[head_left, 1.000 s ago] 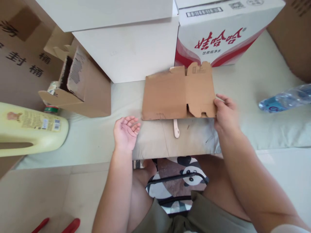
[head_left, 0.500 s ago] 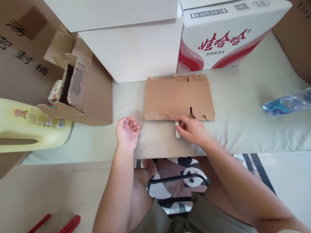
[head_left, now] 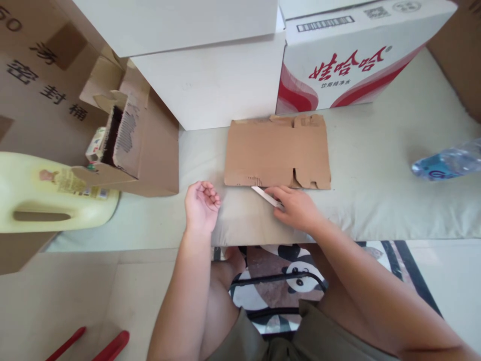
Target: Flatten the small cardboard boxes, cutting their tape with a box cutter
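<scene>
While the right hand (head_left: 296,208) closes its fingers on the small white blade tool (head_left: 266,196) at the near edge of the cushion (head_left: 376,200), the left hand (head_left: 201,205) rests half-curled, palm up, holding nothing; the tool tip lies just beside the lower edge of the flattened cardboard piece (head_left: 276,150). For a clean pickup, judged from this, grip the handle firmly and keep the tip low; behind stand a white box (head_left: 210,85) and a red-printed carton (head_left: 356,55).
</scene>
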Motion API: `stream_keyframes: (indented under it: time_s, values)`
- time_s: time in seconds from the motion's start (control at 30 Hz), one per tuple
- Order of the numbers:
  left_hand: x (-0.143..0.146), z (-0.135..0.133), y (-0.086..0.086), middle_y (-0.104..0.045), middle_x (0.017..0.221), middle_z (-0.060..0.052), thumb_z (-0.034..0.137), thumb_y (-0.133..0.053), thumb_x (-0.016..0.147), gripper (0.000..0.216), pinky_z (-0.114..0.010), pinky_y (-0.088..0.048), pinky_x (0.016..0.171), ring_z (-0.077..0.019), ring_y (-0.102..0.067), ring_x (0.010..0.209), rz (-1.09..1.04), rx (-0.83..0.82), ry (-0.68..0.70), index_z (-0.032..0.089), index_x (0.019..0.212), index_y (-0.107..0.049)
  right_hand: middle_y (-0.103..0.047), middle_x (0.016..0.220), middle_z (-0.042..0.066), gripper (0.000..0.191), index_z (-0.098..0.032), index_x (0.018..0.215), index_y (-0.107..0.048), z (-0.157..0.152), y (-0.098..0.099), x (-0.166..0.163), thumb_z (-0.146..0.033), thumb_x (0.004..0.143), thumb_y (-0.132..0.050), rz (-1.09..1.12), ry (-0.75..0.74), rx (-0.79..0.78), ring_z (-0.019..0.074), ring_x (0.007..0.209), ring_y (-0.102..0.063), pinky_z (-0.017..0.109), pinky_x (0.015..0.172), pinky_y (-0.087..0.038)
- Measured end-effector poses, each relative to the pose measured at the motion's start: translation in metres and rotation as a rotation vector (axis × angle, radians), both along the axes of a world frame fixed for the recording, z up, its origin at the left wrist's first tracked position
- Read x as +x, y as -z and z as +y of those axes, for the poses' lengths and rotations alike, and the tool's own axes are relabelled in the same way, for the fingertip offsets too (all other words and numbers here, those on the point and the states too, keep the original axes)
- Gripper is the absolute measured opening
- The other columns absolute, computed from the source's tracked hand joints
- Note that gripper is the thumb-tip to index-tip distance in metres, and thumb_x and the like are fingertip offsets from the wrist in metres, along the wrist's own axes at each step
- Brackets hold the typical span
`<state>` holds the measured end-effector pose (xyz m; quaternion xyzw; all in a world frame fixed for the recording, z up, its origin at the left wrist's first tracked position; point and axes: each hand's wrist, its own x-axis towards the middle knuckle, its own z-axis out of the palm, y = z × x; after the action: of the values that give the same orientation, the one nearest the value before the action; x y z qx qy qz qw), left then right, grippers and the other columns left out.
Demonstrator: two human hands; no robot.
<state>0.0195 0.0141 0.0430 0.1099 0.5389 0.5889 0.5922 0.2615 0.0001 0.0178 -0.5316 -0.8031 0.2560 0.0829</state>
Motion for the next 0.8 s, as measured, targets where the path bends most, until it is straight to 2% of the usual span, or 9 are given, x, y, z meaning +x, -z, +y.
stream_keyframes:
  time_s: [0.17, 0.27, 0.43, 0.63, 0.7, 0.8]
  values:
    - [0.003, -0.006, -0.008, -0.043, 0.050, 0.005, 0.032, -0.052, 0.079, 0.021, -0.016, -0.034, 0.041, -0.0063, -0.044, 0.039, 0.007, 0.014, 0.018, 0.018, 0.064, -0.053, -0.070, 0.107, 0.008, 0.041, -0.022, 0.117, -0.066, -0.001, -0.001, -0.001, -0.015, 0.080, -0.050, -0.017, -0.071, 0.003, 0.0264, 0.102, -0.062, 0.037, 0.087, -0.042]
    - [0.001, -0.013, -0.014, -0.036, 0.048, 0.006, 0.030, -0.052, 0.080, 0.022, -0.017, -0.033, 0.040, -0.0067, -0.039, 0.039, 0.003, 0.034, 0.025, 0.018, 0.061, -0.049, -0.071, 0.107, 0.008, 0.036, -0.023, 0.113, -0.067, -0.003, -0.003, -0.003, -0.015, 0.081, -0.051, -0.020, -0.029, -0.015, 0.0268, 0.102, -0.061, 0.037, 0.086, -0.042]
    - [-0.002, -0.025, -0.022, -0.025, 0.047, 0.007, 0.028, -0.051, 0.083, 0.034, -0.018, -0.027, 0.038, -0.0064, -0.031, 0.037, -0.006, 0.058, 0.041, 0.020, 0.054, -0.036, -0.071, 0.107, 0.009, 0.030, -0.023, 0.110, -0.068, -0.007, -0.004, -0.006, -0.019, 0.085, -0.052, -0.037, 0.005, -0.009, 0.0283, 0.105, -0.062, 0.040, 0.085, -0.042]
    - [-0.003, -0.040, -0.030, -0.014, 0.045, 0.006, 0.027, -0.039, 0.092, 0.049, -0.020, -0.019, 0.034, -0.0068, -0.021, 0.033, 0.049, 0.055, 0.057, 0.021, 0.047, -0.021, -0.071, 0.106, 0.009, 0.028, -0.022, 0.105, -0.067, -0.010, -0.003, -0.009, -0.017, 0.083, -0.050, -0.063, 0.037, -0.021, 0.0301, 0.106, -0.060, 0.042, 0.085, -0.041]
    - [-0.004, -0.047, -0.033, -0.010, 0.044, 0.007, 0.028, -0.042, 0.091, 0.052, -0.020, -0.017, 0.034, -0.0057, -0.016, 0.033, 0.109, 0.066, 0.046, 0.021, 0.045, -0.018, -0.071, 0.106, 0.009, 0.028, -0.022, 0.105, -0.067, -0.012, -0.001, -0.009, -0.018, 0.083, -0.050, -0.054, 0.030, 0.007, 0.0294, 0.105, -0.060, 0.040, 0.083, -0.040]
    - [-0.010, -0.057, -0.040, -0.008, 0.044, 0.009, 0.027, -0.054, 0.084, 0.055, -0.019, -0.017, 0.037, -0.0039, -0.013, 0.034, 0.233, 0.200, 0.013, 0.021, 0.044, -0.016, -0.070, 0.104, 0.010, 0.027, -0.021, 0.106, -0.067, -0.016, 0.004, -0.008, -0.020, 0.085, -0.050, -0.049, 0.017, 0.061, 0.0283, 0.103, -0.058, 0.039, 0.080, -0.037]
